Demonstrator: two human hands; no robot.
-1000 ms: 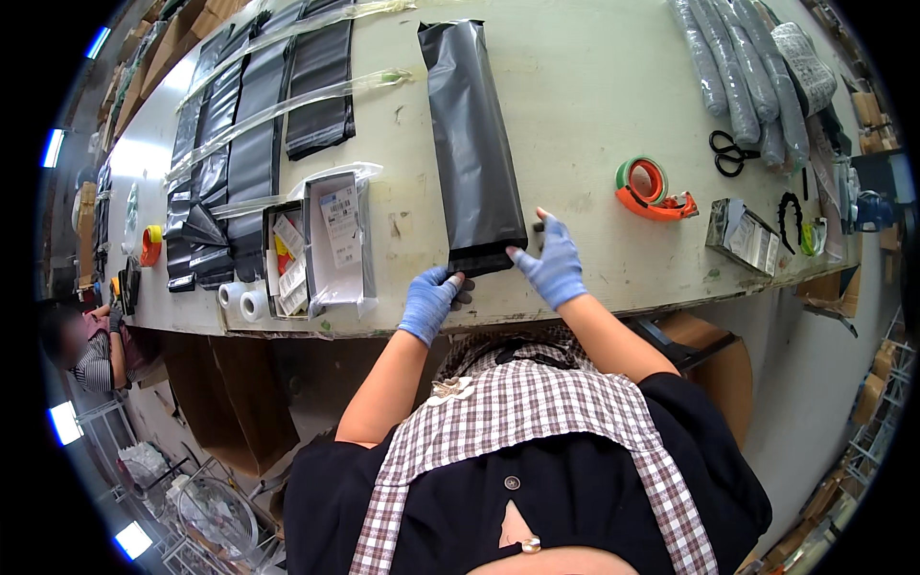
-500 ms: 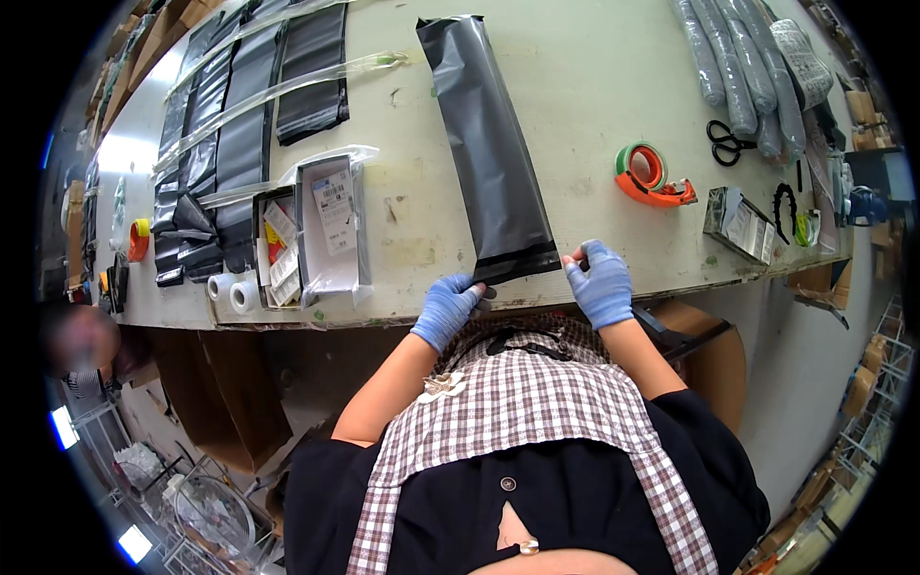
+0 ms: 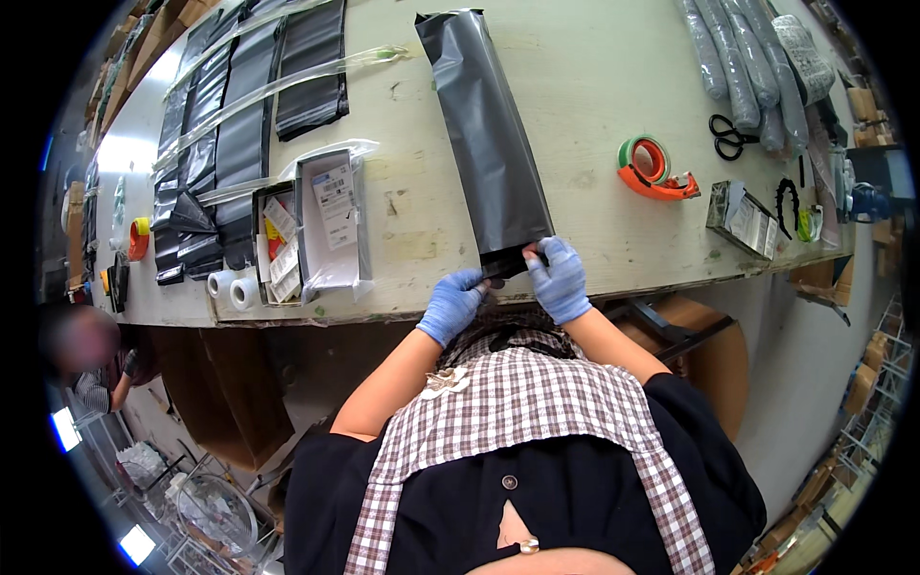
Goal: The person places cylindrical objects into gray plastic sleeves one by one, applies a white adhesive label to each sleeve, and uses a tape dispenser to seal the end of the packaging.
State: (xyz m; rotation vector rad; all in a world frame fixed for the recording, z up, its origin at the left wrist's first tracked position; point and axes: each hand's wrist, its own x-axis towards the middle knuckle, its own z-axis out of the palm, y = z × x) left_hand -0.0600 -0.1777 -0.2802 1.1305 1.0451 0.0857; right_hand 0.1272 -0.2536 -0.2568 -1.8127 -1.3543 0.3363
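Both hands gloved in blue, at the near table edge. Left hand point(image 3: 452, 303) has fingers curled under/around the near left corner of the long dark grey poly bag point(image 3: 487, 134); right hand point(image 3: 559, 279) pinches the near right corner, thumb on top. One bag in hand, lying flat on the pale worktable point(image 3: 594, 86), near end right at the table edge, long axis running away from the person and leaning slightly to the left at the far end (far end looks open or puffed, can't tell for sure). Left of the bag: one open shallow box point(image 3: 331, 225) with white paper sheets inside, a tray of small labelled packets point(image 3: 276, 251) just beside it, two small white rolls point(image 3: 233, 286) at the table edge. Further left and back: a row of flat black bags point(image 3: 240, 115) under clear film strips, count not readable, roughly four or five strips. Right of the bag: one orange tape dispenser point(image 3: 652, 171) with a green-rimmed roll, one small clear-wrapped packet point(image 3: 746, 218), one pair of black scissors point(image 3: 728, 136). Far right corner: a bundle of grey rolled bags point(image 3: 743, 62), about five.
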